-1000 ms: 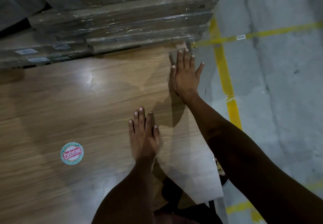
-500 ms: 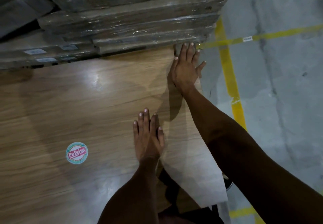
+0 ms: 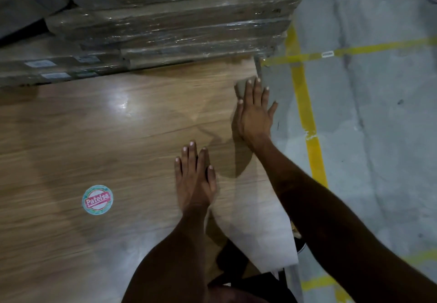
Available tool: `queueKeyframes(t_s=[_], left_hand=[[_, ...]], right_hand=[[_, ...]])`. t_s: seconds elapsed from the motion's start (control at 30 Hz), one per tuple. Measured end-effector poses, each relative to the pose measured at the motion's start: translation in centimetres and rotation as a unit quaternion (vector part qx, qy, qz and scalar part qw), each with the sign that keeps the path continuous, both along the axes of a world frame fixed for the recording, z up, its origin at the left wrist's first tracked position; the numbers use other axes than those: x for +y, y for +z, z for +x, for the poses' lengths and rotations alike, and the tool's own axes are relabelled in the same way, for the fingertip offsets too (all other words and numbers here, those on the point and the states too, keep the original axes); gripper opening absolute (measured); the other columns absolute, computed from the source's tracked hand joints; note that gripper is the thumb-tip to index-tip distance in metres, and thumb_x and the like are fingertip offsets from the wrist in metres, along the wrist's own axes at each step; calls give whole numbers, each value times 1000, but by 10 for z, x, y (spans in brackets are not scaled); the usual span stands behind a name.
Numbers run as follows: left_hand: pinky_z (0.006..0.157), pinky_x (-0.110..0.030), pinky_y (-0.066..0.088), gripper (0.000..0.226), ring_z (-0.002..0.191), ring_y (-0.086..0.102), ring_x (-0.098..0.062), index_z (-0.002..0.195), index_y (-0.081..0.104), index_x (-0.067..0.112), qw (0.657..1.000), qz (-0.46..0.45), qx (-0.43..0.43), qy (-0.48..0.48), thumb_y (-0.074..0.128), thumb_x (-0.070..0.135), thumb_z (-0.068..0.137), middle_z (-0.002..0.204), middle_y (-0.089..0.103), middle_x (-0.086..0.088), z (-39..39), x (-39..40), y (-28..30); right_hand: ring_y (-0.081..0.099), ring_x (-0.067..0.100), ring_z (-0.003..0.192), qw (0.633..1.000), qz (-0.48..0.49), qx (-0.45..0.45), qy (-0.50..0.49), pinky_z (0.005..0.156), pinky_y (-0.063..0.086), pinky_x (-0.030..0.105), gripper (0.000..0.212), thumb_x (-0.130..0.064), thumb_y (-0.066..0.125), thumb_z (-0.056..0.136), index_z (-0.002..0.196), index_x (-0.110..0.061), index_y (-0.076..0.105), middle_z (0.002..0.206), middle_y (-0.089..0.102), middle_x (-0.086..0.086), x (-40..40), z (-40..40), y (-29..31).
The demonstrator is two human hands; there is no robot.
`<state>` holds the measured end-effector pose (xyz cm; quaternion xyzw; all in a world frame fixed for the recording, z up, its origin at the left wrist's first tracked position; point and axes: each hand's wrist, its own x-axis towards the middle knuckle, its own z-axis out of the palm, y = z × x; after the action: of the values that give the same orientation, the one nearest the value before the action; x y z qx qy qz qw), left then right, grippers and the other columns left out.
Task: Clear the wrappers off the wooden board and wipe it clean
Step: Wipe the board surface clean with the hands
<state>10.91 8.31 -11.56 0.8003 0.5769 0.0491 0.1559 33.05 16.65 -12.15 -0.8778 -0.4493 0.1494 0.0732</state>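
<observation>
Pulling back toward the body: right hand was up at the board's far right corner against the wrapped stack half a second ago, now it sits lower along the right edge, fingers straight, flat, holding nothing. Left hand is unchanged, palm down on the wooden board, fingers straight and together, gripping nothing.

A thin pale sheet, possibly wrapper film, lies on the board's right strip under both hands and overhangs the near right corner; can't tell its far end or its material.

The board is cut off left and bottom. The stack of shrink-wrapped panels covers the board's far edge, its labels unreadable.

Count: two hands, one board, one round Patelsa sticker, one sheet. Yellow floor lines to the right.
</observation>
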Motion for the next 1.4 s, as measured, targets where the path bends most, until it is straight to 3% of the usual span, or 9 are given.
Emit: queueKeyframes(t_s=[0.17,0.7,0.83,0.93,1.0,1.1,1.23,1.3,1.4], left_hand=[[127,-51,16,57,158,15,-29,152,45,15,1000,-21,6,-10,35,37,100,169,22,-11,-2,1,1],[127,-51,12,55,157,19,-31,153,44,13,998,10,-49,-25,44,31,101,168,26,-13,-8,-3,-7],[126,-49,9,56,157,16,-28,155,41,16,999,5,-20,-36,45,33,102,169,23,-10,-9,-3,-8],[125,-49,7,56,157,16,-30,153,43,16,998,-23,-40,-51,49,32,99,169,23,-11,-15,1,-1],[126,-48,6,53,156,18,-33,148,49,12,994,-50,-64,-73,56,26,97,167,26,-14,-22,1,4],[123,-52,18,37,151,31,-38,130,63,7,983,-97,-106,-117,53,19,96,160,40,-18,-47,-18,12],[99,-38,48,37,119,63,-33,115,72,7,947,-196,-233,-98,48,26,94,126,69,-15,-95,-71,37],[85,-25,48,31,106,68,-26,114,72,8,913,-270,-303,-35,53,27,100,113,73,-9,-116,-101,54],[78,-16,49,17,102,68,-25,103,72,13,843,-387,-372,36,58,23,105,105,73,-5,-139,-134,77]], right_hand=[[15,36,158,999,-6,7,-31,119,22,67,61,-33,32,110,166,-19,13,174,9,5,-77,-24,0],[35,48,149,992,-109,20,-52,115,33,63,63,-37,17,108,163,-8,22,169,23,18,-264,-83,21],[33,49,149,984,-166,25,-68,117,32,60,63,-36,13,108,164,-7,14,169,18,21,-305,-102,33],[27,45,152,967,-244,38,-55,120,28,52,61,-28,21,112,163,-3,-2,171,6,24,-323,-115,58],[47,40,141,957,-282,33,-58,108,43,45,62,-22,33,110,162,0,7,167,19,26,-327,-125,80],[69,33,111,953,-227,132,-149,73,48,35,40,-25,53,104,136,-1,50,130,66,21,-330,-142,108],[68,33,97,916,-98,305,-243,77,51,36,28,-22,48,103,109,-3,69,107,74,19,-329,-168,132],[69,36,92,870,-28,404,-279,77,53,39,28,-18,49,105,110,-2,70,101,72,18,-328,-185,141],[73,31,86,765,42,538,-352,70,60,36,27,-18,47,109,111,-7,72,96,74,14,-322,-207,157]])
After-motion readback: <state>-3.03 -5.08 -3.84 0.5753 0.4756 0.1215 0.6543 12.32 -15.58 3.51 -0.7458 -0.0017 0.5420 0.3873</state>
